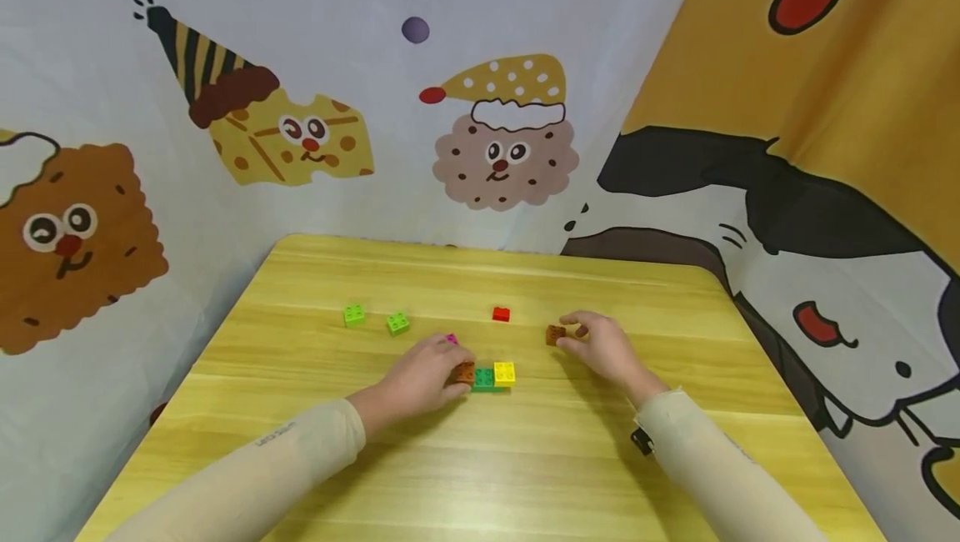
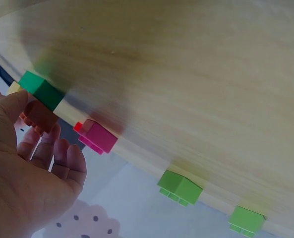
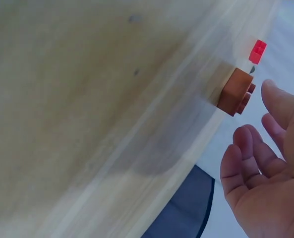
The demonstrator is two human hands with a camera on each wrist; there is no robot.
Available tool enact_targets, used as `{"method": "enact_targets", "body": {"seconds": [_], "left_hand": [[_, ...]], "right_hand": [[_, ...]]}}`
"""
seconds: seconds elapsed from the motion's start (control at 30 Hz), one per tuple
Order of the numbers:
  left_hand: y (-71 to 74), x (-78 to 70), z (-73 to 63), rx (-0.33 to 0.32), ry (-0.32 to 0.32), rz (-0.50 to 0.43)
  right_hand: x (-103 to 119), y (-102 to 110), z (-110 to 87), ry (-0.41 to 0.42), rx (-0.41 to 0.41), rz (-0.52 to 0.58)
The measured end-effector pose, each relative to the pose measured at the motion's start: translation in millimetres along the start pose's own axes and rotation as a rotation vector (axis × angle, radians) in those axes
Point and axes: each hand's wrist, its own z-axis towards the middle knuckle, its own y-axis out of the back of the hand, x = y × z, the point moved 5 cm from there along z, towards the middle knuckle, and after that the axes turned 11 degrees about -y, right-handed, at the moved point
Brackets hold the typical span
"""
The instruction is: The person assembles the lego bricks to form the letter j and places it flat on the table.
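Observation:
My left hand (image 1: pixel 422 377) pinches a brown toy brick (image 1: pixel 466 373) between thumb and fingers. That brick sits at the left end of a green brick (image 1: pixel 483 378), and a yellow brick (image 1: pixel 505 373) stands on the right end. In the left wrist view, the thumb (image 2: pixel 17 105) lies along one side of the brown brick, fingertips at the other. My right hand (image 1: pixel 602 350) is beside a second brown brick (image 1: pixel 555 334), fingers loosely bent. The right wrist view shows a gap between its fingers and this brown brick (image 3: pixel 235 92).
Behind the left hand, a magenta brick (image 2: pixel 99 136) is partly hidden in the head view. Two lime green bricks, one left (image 1: pixel 354 314) and one nearer (image 1: pixel 397 323), lie on the wooden table (image 1: pixel 420 275). A red brick (image 1: pixel 501 314) lies farther back. Patterned cloth (image 1: pixel 390 217) hangs behind the table.

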Motion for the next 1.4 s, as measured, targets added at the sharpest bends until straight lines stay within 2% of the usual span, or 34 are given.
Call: {"method": "enact_targets", "body": {"seconds": [0.27, 0.6, 0.93, 1.07, 1.2, 1.4], "left_hand": [[-1.3, -1.7, 1.9, -0.006, 0.000, 0.006], [-5.5, -6.9, 6.2, -0.041, -0.035, 0.044], [-13.5, -10.5, 10.4, 0.019, -0.031, 0.053], [-15.7, -9.2, 10.7, 0.020, -0.023, 0.050], [-15.3, -8.7, 10.7, 0.014, -0.018, 0.043], [-12.9, -8.2, 11.7, -0.008, -0.045, 0.042]], "right_hand": [[-6.5, -8.3, 6.2, -0.021, 0.054, -0.043], [-7.3, -11.6, 7.3, -0.005, 0.045, -0.058], [-10.6, -13.2, 10.3, 0.012, 0.054, -0.037], [-10.1, -14.7, 10.0, 0.012, 0.056, -0.034], [-4.3, -16.7, 8.1, 0.021, 0.060, -0.022], [19.5, -19.4, -1.9, 0.037, 0.138, 0.036]]}}
